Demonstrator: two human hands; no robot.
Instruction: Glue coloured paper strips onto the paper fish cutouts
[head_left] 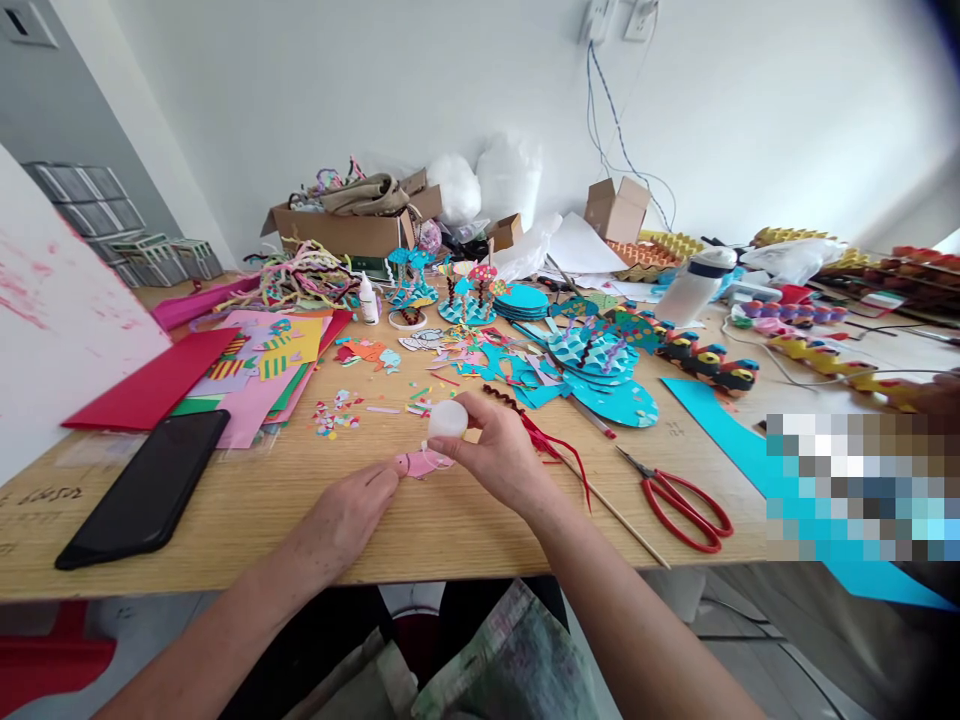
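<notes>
Pinched in my right hand [499, 455] is a small white bottle [448, 420], its round end turned up toward me. The bottle is over a pink paper cutout [424, 462] lying on the table. My left hand [349, 515] has its fingertips closed on the left end of that cutout. A brown twisted pipe cleaner [501, 397] and red pipe cleaners [551, 440] lie just beyond my right hand. To the right are a wooden stick [626, 525] and red-handled scissors [686, 508].
A black phone [146, 490] and coloured paper sheets [251, 405] lie left. Paper scraps [337, 412] scatter ahead. Blue paper discs [611, 390] and painted egg-carton strips [705, 360] are at right. A cardboard box [337, 230] stands behind, and a blurred patch covers the right edge.
</notes>
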